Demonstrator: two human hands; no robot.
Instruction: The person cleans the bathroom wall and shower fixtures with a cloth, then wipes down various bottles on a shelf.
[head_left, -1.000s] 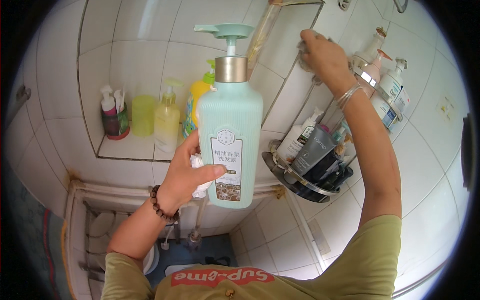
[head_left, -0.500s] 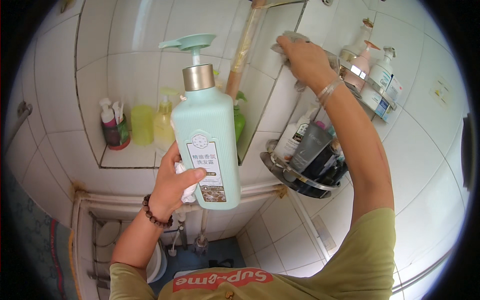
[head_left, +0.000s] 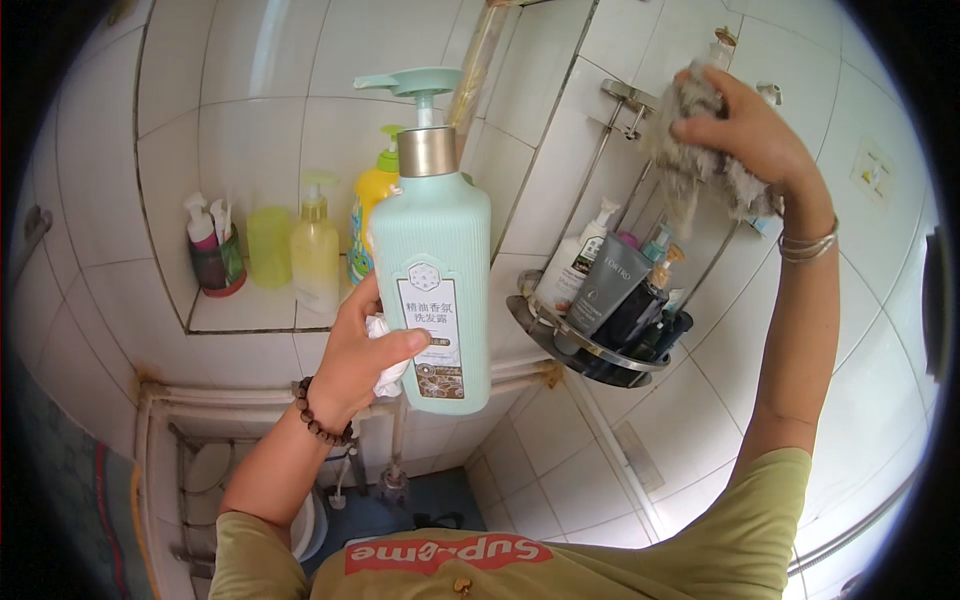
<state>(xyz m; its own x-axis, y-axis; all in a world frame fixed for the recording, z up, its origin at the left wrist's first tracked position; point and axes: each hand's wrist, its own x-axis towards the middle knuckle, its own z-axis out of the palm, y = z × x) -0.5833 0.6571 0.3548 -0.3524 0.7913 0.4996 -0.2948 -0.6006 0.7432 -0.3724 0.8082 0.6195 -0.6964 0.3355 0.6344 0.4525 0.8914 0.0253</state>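
A large mint-green shampoo pump bottle point(head_left: 436, 220) with a metallic collar is held upright by my left hand point(head_left: 365, 355). A crumpled white tissue or cloth point(head_left: 388, 365) is pressed between that hand and the bottle. Up at the right, my right hand point(head_left: 745, 125) grips a shaggy grey cloth point(head_left: 690, 130), which hangs in front of the upper tier of the corner rack and hides most of what stands there. My right fingers curl over the cloth's top and side.
A metal corner rack point(head_left: 590, 350) carries several bottles and a grey tube point(head_left: 612, 285) on its lower tier. In the tiled wall recess stand a yellow pump bottle point(head_left: 376, 195), a pale yellow pump bottle point(head_left: 316, 255), a green cup point(head_left: 269, 248) and a small holder point(head_left: 222, 265).
My right hand with the grey cloth has moved right, from the wall beside the recess to the rack's upper tier. The mint bottle has shifted slightly right, and the yellow bottle behind it shows more.
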